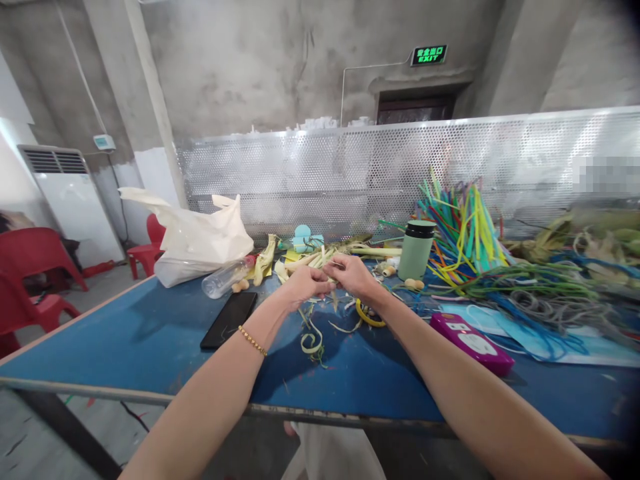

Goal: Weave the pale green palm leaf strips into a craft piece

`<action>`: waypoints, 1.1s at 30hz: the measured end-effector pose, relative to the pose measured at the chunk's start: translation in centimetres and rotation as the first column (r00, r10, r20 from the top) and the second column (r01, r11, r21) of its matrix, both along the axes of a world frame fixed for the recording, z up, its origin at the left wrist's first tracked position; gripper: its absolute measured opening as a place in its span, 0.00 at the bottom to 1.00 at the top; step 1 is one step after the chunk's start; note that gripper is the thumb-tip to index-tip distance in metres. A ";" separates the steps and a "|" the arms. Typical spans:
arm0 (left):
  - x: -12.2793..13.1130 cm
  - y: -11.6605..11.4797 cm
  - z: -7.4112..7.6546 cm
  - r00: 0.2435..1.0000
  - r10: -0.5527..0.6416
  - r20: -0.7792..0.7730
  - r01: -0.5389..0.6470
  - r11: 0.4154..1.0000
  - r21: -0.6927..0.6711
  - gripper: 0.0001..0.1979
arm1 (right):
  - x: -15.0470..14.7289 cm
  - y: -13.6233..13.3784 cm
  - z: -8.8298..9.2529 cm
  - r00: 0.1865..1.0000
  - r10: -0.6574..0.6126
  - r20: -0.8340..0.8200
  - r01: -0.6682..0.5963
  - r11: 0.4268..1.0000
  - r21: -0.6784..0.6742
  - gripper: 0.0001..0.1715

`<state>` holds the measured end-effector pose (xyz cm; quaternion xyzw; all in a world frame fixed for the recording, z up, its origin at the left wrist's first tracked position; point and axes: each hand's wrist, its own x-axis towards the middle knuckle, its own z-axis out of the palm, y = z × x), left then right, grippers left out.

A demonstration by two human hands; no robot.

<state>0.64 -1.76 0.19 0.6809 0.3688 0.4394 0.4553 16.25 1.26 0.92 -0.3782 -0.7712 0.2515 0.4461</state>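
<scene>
My left hand (304, 283) and my right hand (353, 275) meet above the middle of the blue table (165, 353). Thumb and fingers are pinched together on both, around thin pale plant strips (324, 255) that stick up between them; the fingers hide most of the hold. Below the hands, a curled pale strip (313, 343) and green scraps lie on the tabletop. A yellow ring-shaped coil (369, 315) is just under my right wrist. Left of my left hand lies a black phone (230, 321).
At the left stand a white plastic bag (200, 243) and a clear bottle (225, 279) lying down. A green flask (417, 250), colourful strips (465, 230), tangled cords (540, 293) and a purple device (471, 343) sit at the right. A perforated metal panel (310, 173) rises behind.
</scene>
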 end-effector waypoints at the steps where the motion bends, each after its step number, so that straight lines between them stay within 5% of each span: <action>1: 0.0 -0.1 0.1 1.000 -0.010 0.006 0.010 1.000 -0.006 0.16 | 0.0 -0.2 0.1 1.000 0.009 -0.008 -0.009 1.000 -0.021 0.16; 9: 0.1 0.0 -0.1 0.986 -0.096 0.136 0.115 0.983 -0.140 0.15 | -0.1 -1.3 0.9 0.991 0.077 -0.108 -0.092 0.985 -0.143 0.19; 17: 0.3 0.2 -0.5 0.986 -0.067 0.156 0.097 0.975 -0.198 0.14 | 0.0 -0.5 0.5 0.991 0.052 -0.127 -0.069 0.988 -0.137 0.19; 21: 0.4 0.6 -0.4 0.967 0.053 0.250 0.010 0.970 -0.244 0.12 | 0.5 0.2 0.7 0.994 -0.093 -0.054 0.097 0.992 0.079 0.19; 24: 0.1 1.3 -0.2 0.882 0.192 0.431 -0.078 0.960 -0.268 0.10 | 0.7 0.3 1.1 0.937 -0.346 -0.058 0.344 0.873 0.345 0.15; 26: -0.3 1.8 -0.1 0.813 0.279 0.512 -0.128 0.942 -0.310 0.09 | 0.4 -0.1 1.2 0.907 -0.421 0.004 0.381 0.824 0.420 0.16; 30: -0.8 2.3 -0.3 0.781 0.294 0.550 -0.147 0.944 -0.296 0.08 | -0.9 -1.0 0.4 0.919 -0.300 0.256 0.211 0.922 0.324 0.23; 33: -0.8 2.3 -0.7 0.792 0.280 0.542 -0.156 0.952 -0.265 0.08 | -1.8 -1.3 -0.5 0.944 -0.208 0.255 0.156 0.966 0.208 0.24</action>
